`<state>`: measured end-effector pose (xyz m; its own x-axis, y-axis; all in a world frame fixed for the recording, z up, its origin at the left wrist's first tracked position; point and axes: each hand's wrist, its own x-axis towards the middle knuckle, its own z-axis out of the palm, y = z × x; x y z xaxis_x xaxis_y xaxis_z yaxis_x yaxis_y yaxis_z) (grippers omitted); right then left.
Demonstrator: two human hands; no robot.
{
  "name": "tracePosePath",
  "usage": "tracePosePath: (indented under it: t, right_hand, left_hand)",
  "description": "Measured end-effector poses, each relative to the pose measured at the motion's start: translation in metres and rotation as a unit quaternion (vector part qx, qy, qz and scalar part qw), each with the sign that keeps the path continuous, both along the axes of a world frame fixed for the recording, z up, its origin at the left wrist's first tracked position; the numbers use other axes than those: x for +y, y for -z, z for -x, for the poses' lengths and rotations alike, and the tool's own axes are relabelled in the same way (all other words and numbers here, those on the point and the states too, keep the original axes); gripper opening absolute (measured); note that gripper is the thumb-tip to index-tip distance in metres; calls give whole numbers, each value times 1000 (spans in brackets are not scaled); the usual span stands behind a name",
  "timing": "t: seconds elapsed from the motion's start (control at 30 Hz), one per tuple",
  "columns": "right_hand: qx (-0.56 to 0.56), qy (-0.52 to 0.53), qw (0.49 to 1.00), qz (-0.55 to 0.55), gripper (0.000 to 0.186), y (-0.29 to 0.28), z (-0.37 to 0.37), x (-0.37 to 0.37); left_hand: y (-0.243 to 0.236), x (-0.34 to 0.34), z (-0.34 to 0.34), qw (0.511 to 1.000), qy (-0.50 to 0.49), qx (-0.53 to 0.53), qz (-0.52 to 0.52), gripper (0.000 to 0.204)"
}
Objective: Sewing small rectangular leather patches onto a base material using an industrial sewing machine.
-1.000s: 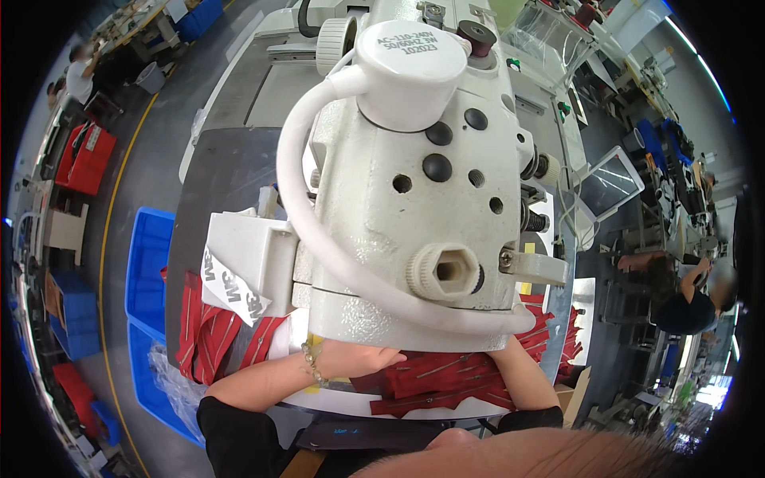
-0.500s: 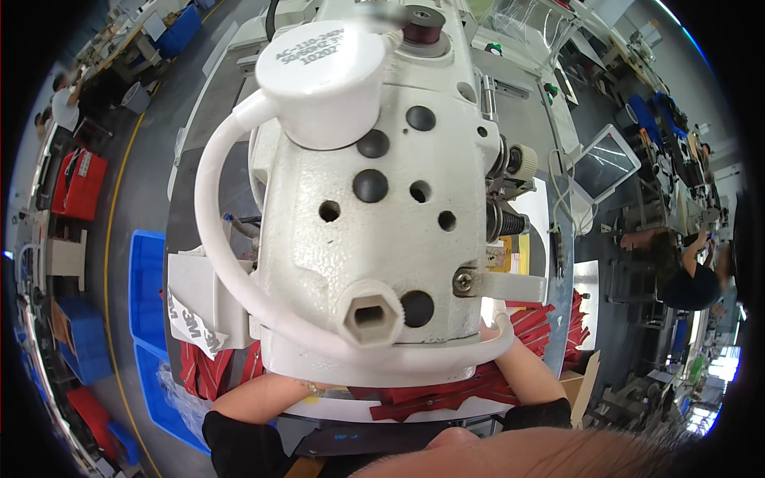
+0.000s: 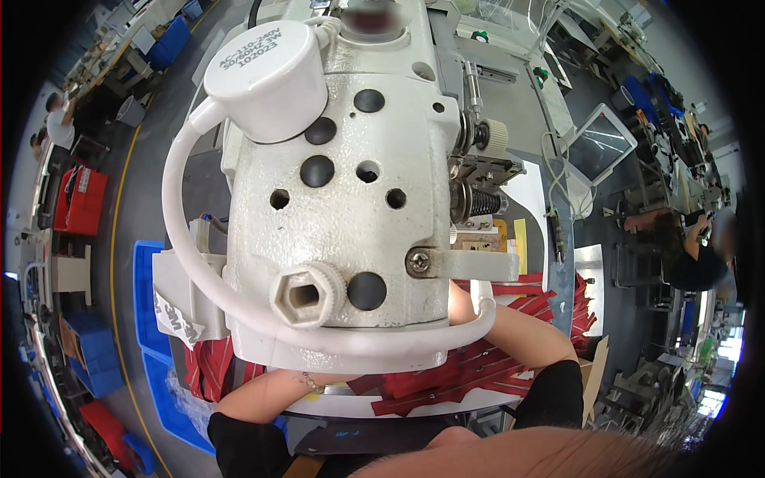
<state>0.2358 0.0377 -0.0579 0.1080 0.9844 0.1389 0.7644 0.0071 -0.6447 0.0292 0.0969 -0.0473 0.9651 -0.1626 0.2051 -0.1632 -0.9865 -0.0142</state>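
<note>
The white head of an industrial sewing machine (image 3: 343,215) fills the middle of the view and hides both of my hands. My left forearm (image 3: 267,394), with a thin bracelet at the wrist, passes under its near edge from the left. On the other side my right forearm (image 3: 522,334) reaches behind the machine's right edge. Red zipper strips (image 3: 450,378) lie in a loose pile on the work surface between and beyond my arms. More red zippers (image 3: 209,368) hang at the left, beside my left forearm. What either hand holds cannot be seen.
A white hose (image 3: 177,183) loops around the machine from a round white motor (image 3: 267,80). Tension springs (image 3: 478,199) stick out at its right. Blue bins (image 3: 151,303) stand at the left, and a tilted screen (image 3: 602,143) at the right. Other people work farther off.
The view has shifted, so the machine appears farther left. My right forearm reaches farther forward beside the machine, and more of my left wrist shows.
</note>
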Motion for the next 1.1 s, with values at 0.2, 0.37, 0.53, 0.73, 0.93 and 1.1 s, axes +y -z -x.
tracePosePath:
  t: [0.2,0.37,0.53,0.73,0.93,1.1]
  right_hand:
    - [22,-90,991,99,21,-19,3,16]
    - [-154,-122,978,70,25,-19,5,7]
    - [36,-13,999,-33,28,-24,-14,-35]
    - [-74,-68,990,-103,32,-39,-26,-53]
    - [-117,-89,983,-110,33,-24,-28,-62]
    - [-121,-106,985,-65,33,-24,-29,-63]
  left_hand:
    - [-6,0,-4,997,20,-30,-68,52]
    - [5,-2,-3,999,34,-23,5,45]
    - [-15,-3,-12,998,20,-50,23,45]
    - [5,-6,-3,996,17,-17,-82,46]
    - [23,-14,-2,992,-20,0,124,43]
    - [18,-6,-8,991,-3,-64,118,38]
